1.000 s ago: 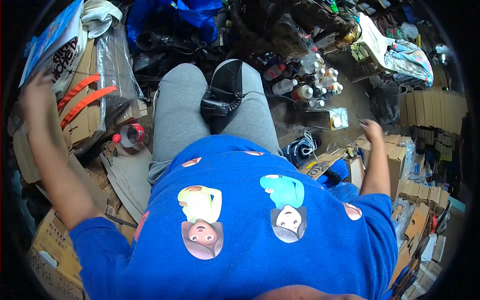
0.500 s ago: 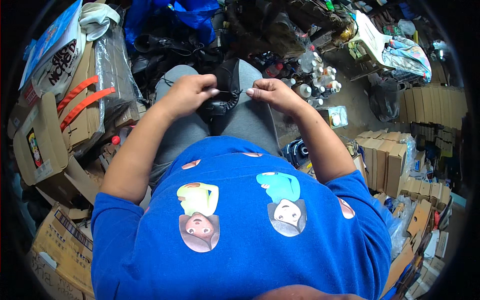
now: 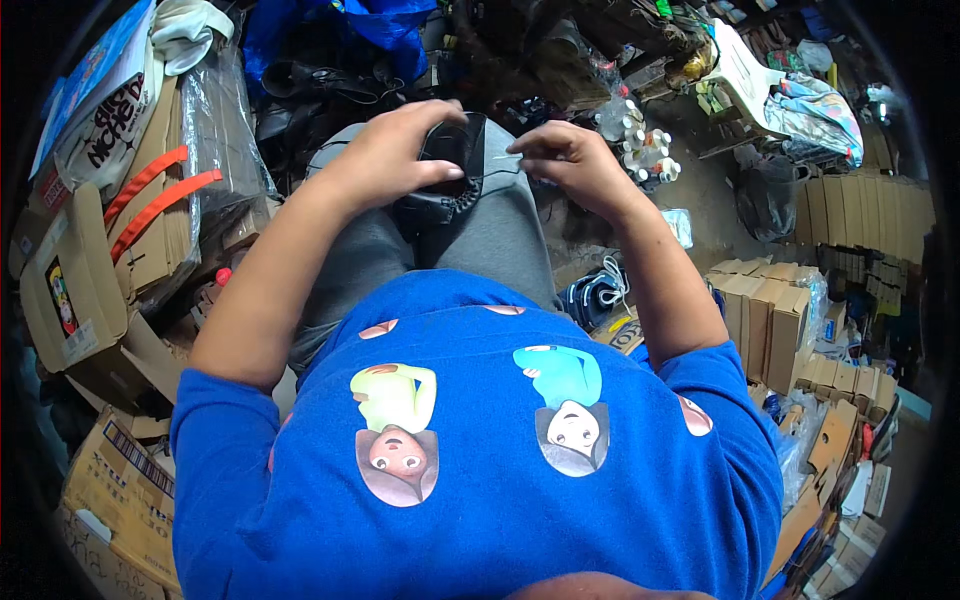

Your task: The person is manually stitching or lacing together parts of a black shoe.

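A black leather-like piece (image 3: 440, 205) with a gathered, stitched edge rests across my lap; it looks like a shoe upper, though its exact kind is hard to make out. My left hand (image 3: 405, 150) is spread over its left side, thumb and fingers apart, with the black material showing between them. From the stitched edge a thin dark thread (image 3: 500, 173) runs right toward my right hand (image 3: 575, 165), whose fingers are bent with the fingertips close together on it. A small pale sliver, perhaps a needle, shows at those fingertips.
Cardboard boxes (image 3: 85, 270) and orange straps (image 3: 165, 210) crowd the left. White-capped bottles (image 3: 650, 155) stand beyond my right hand, near a white plastic chair (image 3: 745, 75). Stacked cardboard (image 3: 765, 320) lies to the right. A blue bag (image 3: 390, 35) and black items are ahead.
My left hand has let go of its pinch at the thread and spread over the black piece. My right hand has moved slightly up and right, its fingers loosening a little.
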`<state>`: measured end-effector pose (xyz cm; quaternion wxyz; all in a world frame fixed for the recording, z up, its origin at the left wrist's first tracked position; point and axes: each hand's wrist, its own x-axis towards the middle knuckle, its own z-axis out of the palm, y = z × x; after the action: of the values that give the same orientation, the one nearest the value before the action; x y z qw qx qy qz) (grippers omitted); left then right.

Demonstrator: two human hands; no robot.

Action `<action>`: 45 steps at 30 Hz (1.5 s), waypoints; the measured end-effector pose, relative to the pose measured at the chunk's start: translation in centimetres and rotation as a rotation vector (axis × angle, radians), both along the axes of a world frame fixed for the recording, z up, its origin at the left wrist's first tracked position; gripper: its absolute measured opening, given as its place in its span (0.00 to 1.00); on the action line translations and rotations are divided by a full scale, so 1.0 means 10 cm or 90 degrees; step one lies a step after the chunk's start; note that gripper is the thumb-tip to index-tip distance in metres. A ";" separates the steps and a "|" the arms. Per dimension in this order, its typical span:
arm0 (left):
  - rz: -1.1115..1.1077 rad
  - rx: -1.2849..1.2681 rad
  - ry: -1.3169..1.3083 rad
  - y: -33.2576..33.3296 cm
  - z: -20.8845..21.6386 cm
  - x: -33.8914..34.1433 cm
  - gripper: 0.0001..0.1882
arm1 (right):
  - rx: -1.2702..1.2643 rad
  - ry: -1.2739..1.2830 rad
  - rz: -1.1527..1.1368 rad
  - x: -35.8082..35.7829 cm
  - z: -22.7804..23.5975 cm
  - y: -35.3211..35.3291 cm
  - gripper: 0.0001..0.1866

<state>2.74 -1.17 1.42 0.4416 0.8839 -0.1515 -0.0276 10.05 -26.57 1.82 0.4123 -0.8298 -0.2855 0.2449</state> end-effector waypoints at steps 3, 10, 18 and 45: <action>-0.054 0.087 0.108 -0.15 0.03 0.23 0.18 | 0.001 -0.073 0.075 0.02 0.00 0.17 0.07; -0.153 0.010 0.206 -0.08 -0.21 0.44 0.18 | -0.008 -0.103 0.142 0.12 -0.12 0.18 0.07; -0.125 -0.075 0.368 -0.07 -0.30 0.48 0.16 | 0.018 -0.002 0.075 -0.02 -0.31 0.16 0.06; -0.245 -0.175 0.470 0.03 -0.32 0.46 0.23 | 0.072 -0.076 -0.015 -0.36 -0.32 0.15 0.10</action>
<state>7.29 -0.88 -1.78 0.5663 0.7034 -0.1478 -0.4033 6.42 -25.11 -1.35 0.4437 -0.8214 -0.3135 0.1735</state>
